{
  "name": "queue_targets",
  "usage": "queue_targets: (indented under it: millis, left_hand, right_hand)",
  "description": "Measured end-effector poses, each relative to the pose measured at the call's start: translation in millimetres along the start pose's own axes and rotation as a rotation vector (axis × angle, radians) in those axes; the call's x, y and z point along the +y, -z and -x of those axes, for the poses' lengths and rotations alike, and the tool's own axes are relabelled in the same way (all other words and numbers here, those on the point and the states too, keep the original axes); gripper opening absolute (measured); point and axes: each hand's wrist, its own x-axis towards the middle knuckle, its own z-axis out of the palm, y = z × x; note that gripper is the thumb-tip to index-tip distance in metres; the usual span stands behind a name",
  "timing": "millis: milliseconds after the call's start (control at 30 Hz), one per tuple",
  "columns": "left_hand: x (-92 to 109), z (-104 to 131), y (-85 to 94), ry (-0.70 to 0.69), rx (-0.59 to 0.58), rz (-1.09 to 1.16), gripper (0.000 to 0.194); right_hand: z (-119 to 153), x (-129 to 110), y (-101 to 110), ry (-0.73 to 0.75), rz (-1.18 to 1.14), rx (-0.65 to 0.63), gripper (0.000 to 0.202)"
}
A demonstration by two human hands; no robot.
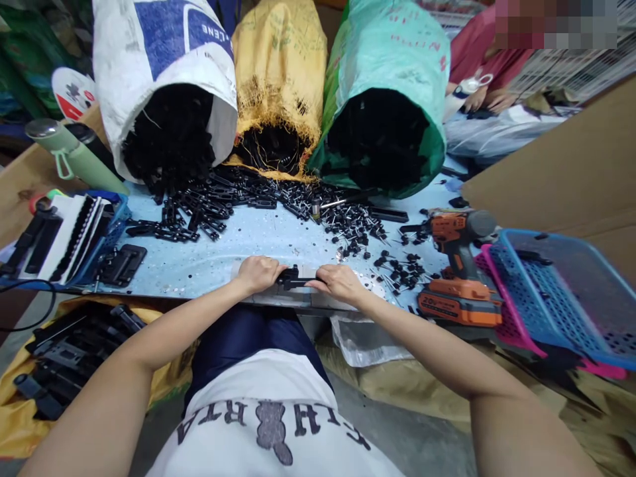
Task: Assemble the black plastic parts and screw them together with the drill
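Between my two hands, at the table's front edge, is a black plastic part (293,278). My left hand (259,273) is closed on its left end, and my right hand (338,283) pinches its right end, where a narrow black piece sticks out. The part lies roughly level, just above the blue table top (253,232). Loose black screws (352,228) with metal shafts lie beyond my right hand. Black clip-like pieces (199,209) are heaped beyond my left hand. Fingers hide both ends of the part.
White (226,112), yellow (281,59) and green (392,53) sacks lie open at the back. An orange drill (460,298) and blue basket (561,291) are right; a filled basket (112,225) and green bottle (82,159) left. Another person's hands (489,101) are back right.
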Motion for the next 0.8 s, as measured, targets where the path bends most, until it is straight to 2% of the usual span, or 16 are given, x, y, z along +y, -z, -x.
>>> queue_targets:
  millis: [267,400,467,533,633,733,800]
  left_hand:
    - [-5.2,3.2,15.0,-0.088,-0.024,0.097,0.040]
    - [-4.9,21.4,31.2,-0.200,-0.014,0.106,0.042]
    - [1.5,39.8,44.2,-0.300,0.019,0.099,0.045]
    - [14.5,61.9,59.0,-0.432,0.097,0.150,0.050]
    - [44.9,90.2,76.9,-0.605,0.219,0.420,0.057]
    - [75.1,100.0,77.3,-0.639,0.329,0.699,0.058]
    - [86.6,96.0,66.3,-0.642,0.476,0.751,0.057]
  right_hand:
    - [0.6,-15.6,18.6,0.124,-0.083,-0.013,0.063]
    - [7.9,-27.4,31.2,0.215,-0.015,-0.010,0.063]
    - [16.8,-35.6,39.5,0.296,-0.047,0.067,0.064]
    - [26.2,-48.6,49.2,0.400,-0.177,0.198,0.062]
    - [32.4,-78.2,60.3,0.611,-0.530,0.346,0.059]
    - [23.5,-112.8,53.8,0.758,-0.886,0.475,0.053]
    - [10.3,-131.3,36.7,0.672,-1.050,0.699,0.047]
